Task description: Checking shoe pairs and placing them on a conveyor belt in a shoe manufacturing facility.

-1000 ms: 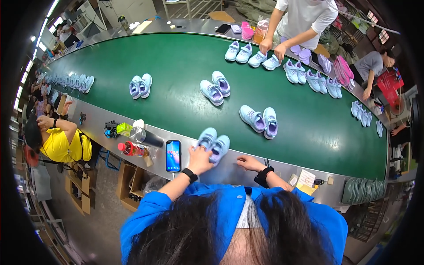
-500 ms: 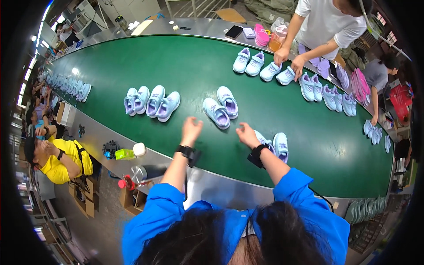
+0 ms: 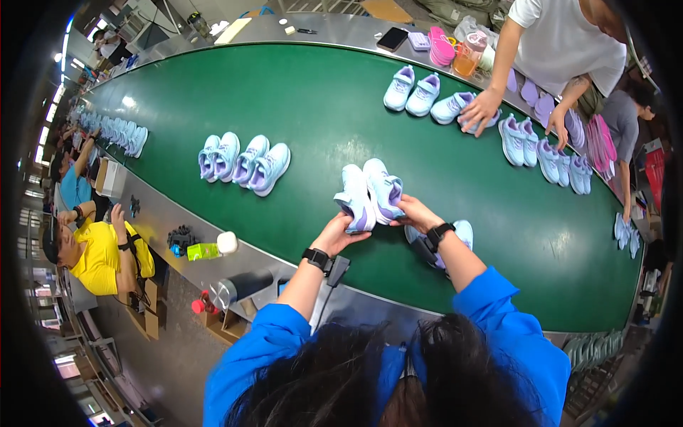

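Two light blue sneakers with lilac linings are side by side between my hands. My left hand is closed on the heel end of the left sneaker. With my right hand I grip the heel end of the right sneaker. Both toes point away from me and the shoes touch each other. Just beyond my right wrist lies another pair of sneakers, partly hidden by my forearm. To the left, a group of several matching sneakers stands on the green belt.
Across the belt a co-worker in white handles a row of sneakers. A phone, pink insoles and a drink jug lie on the far ledge. A dark bottle rests on the near ledge.
Both my hands, apart and empty before, have closed on the middle pair of sneakers. The pair has turned and come slightly nearer. The co-worker's hands have moved apart.
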### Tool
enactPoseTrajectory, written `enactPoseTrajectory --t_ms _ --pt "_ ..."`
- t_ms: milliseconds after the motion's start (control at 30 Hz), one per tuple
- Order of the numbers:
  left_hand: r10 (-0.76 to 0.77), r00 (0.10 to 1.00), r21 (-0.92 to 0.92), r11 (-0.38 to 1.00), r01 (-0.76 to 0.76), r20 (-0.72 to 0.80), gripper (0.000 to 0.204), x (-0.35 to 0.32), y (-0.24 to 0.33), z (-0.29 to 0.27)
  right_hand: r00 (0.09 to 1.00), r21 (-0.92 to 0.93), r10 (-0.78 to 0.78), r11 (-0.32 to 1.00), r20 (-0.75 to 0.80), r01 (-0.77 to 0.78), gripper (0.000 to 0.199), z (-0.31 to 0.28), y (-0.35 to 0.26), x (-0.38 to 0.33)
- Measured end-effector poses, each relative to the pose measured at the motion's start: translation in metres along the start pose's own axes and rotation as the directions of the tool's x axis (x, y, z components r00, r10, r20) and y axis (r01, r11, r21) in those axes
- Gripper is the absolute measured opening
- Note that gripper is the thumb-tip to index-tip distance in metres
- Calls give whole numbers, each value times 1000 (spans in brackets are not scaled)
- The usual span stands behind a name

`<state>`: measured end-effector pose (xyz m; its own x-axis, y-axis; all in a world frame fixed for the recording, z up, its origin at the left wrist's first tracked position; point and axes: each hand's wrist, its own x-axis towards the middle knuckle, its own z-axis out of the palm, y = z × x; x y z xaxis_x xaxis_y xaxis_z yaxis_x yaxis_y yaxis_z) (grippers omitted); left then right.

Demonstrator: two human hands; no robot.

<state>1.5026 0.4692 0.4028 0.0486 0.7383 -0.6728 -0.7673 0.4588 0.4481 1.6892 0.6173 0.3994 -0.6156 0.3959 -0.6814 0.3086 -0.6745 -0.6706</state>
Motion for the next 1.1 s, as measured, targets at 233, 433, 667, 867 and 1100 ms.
enactPoseTrajectory --t_ms 233,433,667,867,1100 --pt "234 968 299 934 -198 -91 71 -114 -62 34 723 -283 -619 785 -306 552 44 34 92 -149" --pt "839 530 906 120 -406 126 69 -190 -116 54 380 -790 -857 487 -349 373 50 72 122 -249" --pt "853 506 911 103 -399 125 60 -225 -154 36 669 -421 -596 798 -444 431 63 95 179 -279" --pt "694 720 898 323 -299 -10 46 -217 -200 -17 989 -125 -147 981 6 146 72 72 210 -269" --pt "322 911 909 -400 -115 257 70 -236 -240 7 1000 -575 10 818 -13 -16 68 37 223 -239"
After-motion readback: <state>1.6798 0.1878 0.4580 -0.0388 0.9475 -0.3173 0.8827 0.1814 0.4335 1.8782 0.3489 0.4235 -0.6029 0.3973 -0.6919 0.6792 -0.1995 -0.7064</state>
